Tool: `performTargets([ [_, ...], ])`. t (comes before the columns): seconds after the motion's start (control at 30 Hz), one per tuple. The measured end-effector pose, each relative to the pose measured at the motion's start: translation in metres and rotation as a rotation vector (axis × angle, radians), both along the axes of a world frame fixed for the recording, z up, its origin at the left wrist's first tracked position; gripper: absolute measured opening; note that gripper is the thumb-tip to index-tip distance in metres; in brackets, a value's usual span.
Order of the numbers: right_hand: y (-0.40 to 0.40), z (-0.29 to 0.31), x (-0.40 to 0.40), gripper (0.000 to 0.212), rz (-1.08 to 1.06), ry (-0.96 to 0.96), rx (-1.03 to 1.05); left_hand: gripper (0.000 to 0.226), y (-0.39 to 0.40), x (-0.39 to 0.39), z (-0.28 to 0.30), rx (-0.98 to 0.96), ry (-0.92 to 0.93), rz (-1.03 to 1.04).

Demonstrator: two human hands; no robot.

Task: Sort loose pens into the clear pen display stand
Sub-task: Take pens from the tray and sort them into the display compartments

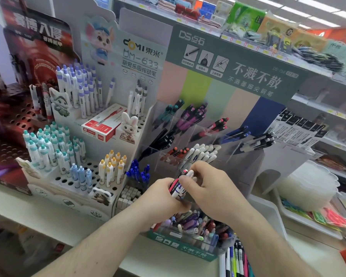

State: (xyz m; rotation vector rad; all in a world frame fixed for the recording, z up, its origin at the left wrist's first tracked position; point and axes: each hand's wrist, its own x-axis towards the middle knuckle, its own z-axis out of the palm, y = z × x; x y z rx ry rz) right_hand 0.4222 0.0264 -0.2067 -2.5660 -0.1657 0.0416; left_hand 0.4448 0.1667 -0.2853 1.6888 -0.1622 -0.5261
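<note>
Gripping a pen bundle [179,186] marked "AIHAO", both hands' fingers [185,179] clamp it before the "DS" clear stand [198,134].

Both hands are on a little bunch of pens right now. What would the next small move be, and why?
Probably pull one pen out with the right hand while the left hand keeps the bundle of pens. The clear stand keeps colours in separate compartments, and the bundle looks mixed: pink and white.
</note>
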Motion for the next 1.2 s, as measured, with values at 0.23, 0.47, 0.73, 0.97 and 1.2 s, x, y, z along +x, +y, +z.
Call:
performTargets([
  [0.23, 0.006, -0.011, -0.002, 0.016, -0.045, 0.008, 0.215, 0.010, 0.007, -0.003, 0.006, -0.239, 0.221, -0.183],
  [0.47, -0.006, -0.007, -0.001, 0.016, -0.053, 0.081, 0.364, 0.065, 0.015, -0.001, -0.013, -0.684, 0.505, -0.376],
  [0.73, -0.029, 0.004, 0.004, 0.018, -0.355, 0.024, 0.903, 0.026, 0.007, -0.004, -0.006, -0.864, 0.708, -0.024],
  [0.97, -0.032, -0.007, 0.002, 0.019, -0.527, 0.034, 1.033, 0.048, 0.008, -0.006, -0.003, -1.021, 0.493, -0.024],
  [1.2, -0.019, -0.010, 0.000, 0.013, -0.608, 0.028, 1.220, 0.054, 0.006, -0.004, 0.001, -0.971, 0.299, 0.004],
])
